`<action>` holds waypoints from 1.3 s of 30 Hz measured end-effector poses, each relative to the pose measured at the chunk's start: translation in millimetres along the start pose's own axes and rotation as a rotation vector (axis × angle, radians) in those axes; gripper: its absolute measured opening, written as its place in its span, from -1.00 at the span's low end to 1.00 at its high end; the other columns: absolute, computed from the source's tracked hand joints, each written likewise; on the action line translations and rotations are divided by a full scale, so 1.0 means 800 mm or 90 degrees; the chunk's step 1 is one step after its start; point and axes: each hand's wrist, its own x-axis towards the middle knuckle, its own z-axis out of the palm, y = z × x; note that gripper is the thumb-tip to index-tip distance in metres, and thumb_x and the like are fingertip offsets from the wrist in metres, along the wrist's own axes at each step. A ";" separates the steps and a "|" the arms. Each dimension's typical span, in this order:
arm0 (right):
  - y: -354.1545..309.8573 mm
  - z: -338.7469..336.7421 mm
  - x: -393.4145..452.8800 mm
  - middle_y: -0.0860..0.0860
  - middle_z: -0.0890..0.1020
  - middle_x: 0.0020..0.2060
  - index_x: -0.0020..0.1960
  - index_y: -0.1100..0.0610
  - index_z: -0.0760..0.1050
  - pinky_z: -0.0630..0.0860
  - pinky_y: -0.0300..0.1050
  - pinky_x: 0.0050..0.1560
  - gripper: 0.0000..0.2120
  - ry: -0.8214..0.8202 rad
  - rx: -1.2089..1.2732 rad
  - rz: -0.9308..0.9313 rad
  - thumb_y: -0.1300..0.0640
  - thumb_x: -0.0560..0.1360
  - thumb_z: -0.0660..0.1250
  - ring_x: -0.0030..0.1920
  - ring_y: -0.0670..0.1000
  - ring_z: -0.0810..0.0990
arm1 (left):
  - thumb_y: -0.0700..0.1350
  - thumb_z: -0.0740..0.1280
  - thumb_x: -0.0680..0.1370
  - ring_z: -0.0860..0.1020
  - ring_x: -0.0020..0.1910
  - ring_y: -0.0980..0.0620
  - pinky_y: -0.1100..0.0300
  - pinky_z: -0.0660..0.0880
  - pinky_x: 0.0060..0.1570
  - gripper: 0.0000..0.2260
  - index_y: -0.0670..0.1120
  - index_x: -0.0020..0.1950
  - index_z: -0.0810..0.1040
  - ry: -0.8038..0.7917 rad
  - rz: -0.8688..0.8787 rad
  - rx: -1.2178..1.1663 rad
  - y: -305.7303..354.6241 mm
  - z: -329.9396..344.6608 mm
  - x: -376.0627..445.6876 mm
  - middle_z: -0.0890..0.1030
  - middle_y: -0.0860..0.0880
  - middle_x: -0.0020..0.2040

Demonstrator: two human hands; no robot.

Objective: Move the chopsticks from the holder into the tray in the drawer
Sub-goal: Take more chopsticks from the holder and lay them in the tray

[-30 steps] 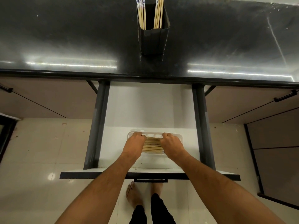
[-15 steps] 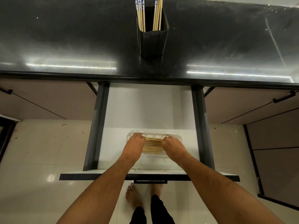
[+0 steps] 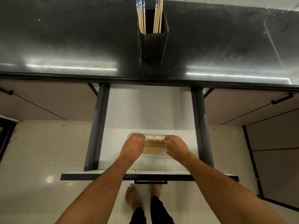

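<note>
A clear plastic tray (image 3: 153, 135) lies in the open white drawer (image 3: 145, 110) near its front. Several wooden chopsticks (image 3: 152, 147) lie side by side in it, running left to right. My left hand (image 3: 133, 147) covers their left ends and my right hand (image 3: 175, 147) their right ends, with the fingers of both curled down onto the farthest sticks. A black square holder (image 3: 153, 44) stands on the dark counter (image 3: 64, 38) straight behind the drawer. Upright in the holder are blue-patterned chopsticks (image 3: 141, 15) on its left and plain ones (image 3: 158, 15) on its right.
Dark grey drawer sides (image 3: 97, 126) run along both sides of the white drawer floor. The drawer front with its black handle (image 3: 150, 181) is near my bare feet (image 3: 134, 198). Brown cabinet fronts (image 3: 40, 102) flank the drawer above a glossy tiled floor.
Both hands have dropped slightly from the tray's far rim onto the row of chopsticks. The holder and drawer have not moved.
</note>
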 end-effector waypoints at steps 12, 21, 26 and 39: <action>0.020 -0.025 -0.010 -0.02 0.53 -0.40 -0.25 0.15 0.52 0.33 -0.22 -0.40 -0.57 0.381 0.644 0.779 -0.03 0.69 0.15 -0.38 -0.04 0.51 | -0.04 0.17 0.68 0.61 -0.04 -0.04 0.05 0.58 -0.02 -0.74 -0.10 0.02 0.62 0.255 -0.548 -0.500 -0.007 -0.019 0.007 0.67 -0.10 0.05; 0.003 -0.017 -0.010 0.20 0.66 -0.03 0.10 0.24 0.53 0.67 0.13 0.05 -0.45 0.180 0.715 0.819 -0.16 0.71 -0.05 -0.03 0.17 0.69 | -0.04 0.17 0.68 0.51 -0.27 -0.01 0.13 0.41 -0.31 -0.69 -0.18 -0.14 0.55 0.136 -0.656 -0.515 -0.014 -0.008 0.009 0.60 -0.14 -0.14; -0.001 -0.020 -0.009 0.22 0.66 -0.02 0.10 0.27 0.53 0.67 0.16 0.06 -0.45 0.178 0.673 0.804 -0.14 0.72 -0.04 -0.02 0.19 0.69 | -0.05 0.19 0.67 0.48 -0.30 0.00 0.13 0.43 -0.30 -0.70 -0.16 -0.20 0.50 0.123 -0.664 -0.502 -0.017 -0.010 0.010 0.56 -0.12 -0.19; -0.010 -0.021 -0.008 0.20 0.66 -0.09 -0.07 0.22 0.50 0.68 0.12 0.03 -0.51 0.165 0.579 0.770 -0.11 0.72 0.01 -0.09 0.16 0.69 | -0.09 0.20 0.65 0.51 -0.22 -0.06 0.11 0.41 -0.26 -0.74 -0.19 -0.14 0.54 0.103 -0.660 -0.514 -0.016 -0.010 0.009 0.57 -0.12 -0.17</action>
